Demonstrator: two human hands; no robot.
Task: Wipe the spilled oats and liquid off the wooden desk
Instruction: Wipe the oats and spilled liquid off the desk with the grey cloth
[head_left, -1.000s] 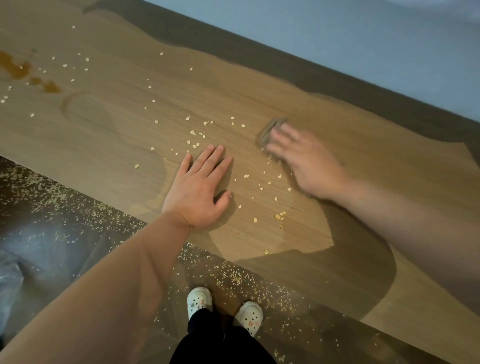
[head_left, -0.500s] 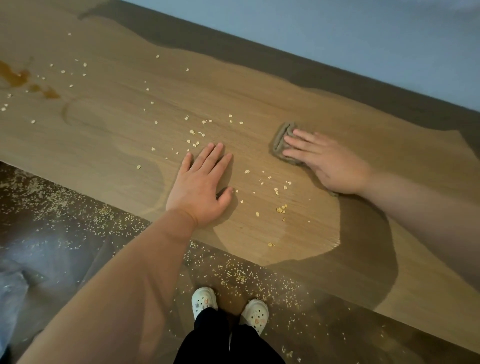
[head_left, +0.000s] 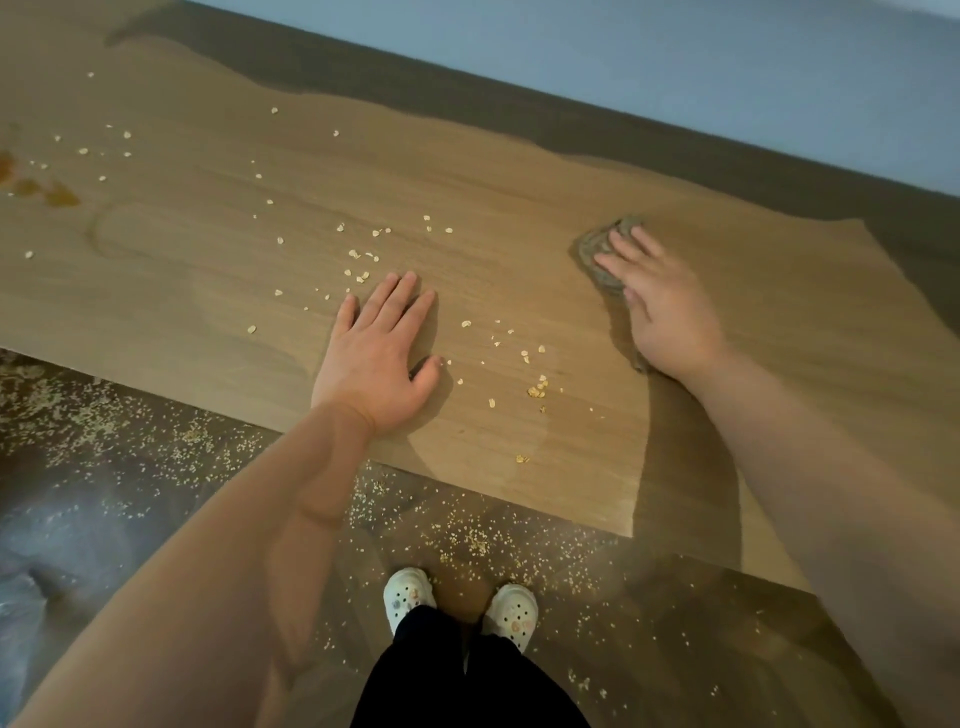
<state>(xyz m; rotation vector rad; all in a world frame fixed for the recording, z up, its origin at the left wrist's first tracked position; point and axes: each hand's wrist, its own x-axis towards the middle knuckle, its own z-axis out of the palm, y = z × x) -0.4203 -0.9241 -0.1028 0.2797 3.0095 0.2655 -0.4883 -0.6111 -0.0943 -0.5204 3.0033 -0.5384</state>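
Observation:
Oat flakes (head_left: 363, 265) lie scattered across the wooden desk (head_left: 493, 208), with a small clump (head_left: 536, 389) near its front edge. Brown liquid (head_left: 47, 192) pools at the desk's far left. My right hand (head_left: 660, 306) presses flat on a grey cloth (head_left: 597, 254) at the desk's right part, fingers straight over it. Only the cloth's left edge shows past my fingers. My left hand (head_left: 376, 353) rests flat on the desk near the front edge, fingers spread, with oats on both sides of it.
Many oats (head_left: 467, 540) cover the dark floor below the desk's front edge, around my white shoes (head_left: 457, 603). A pale wall (head_left: 675, 67) runs behind the desk. A crumpled plastic bag (head_left: 15, 597) lies on the floor at the left edge.
My right hand has slid the cloth to the right and a little away from the oats. My left hand has stayed flat in place.

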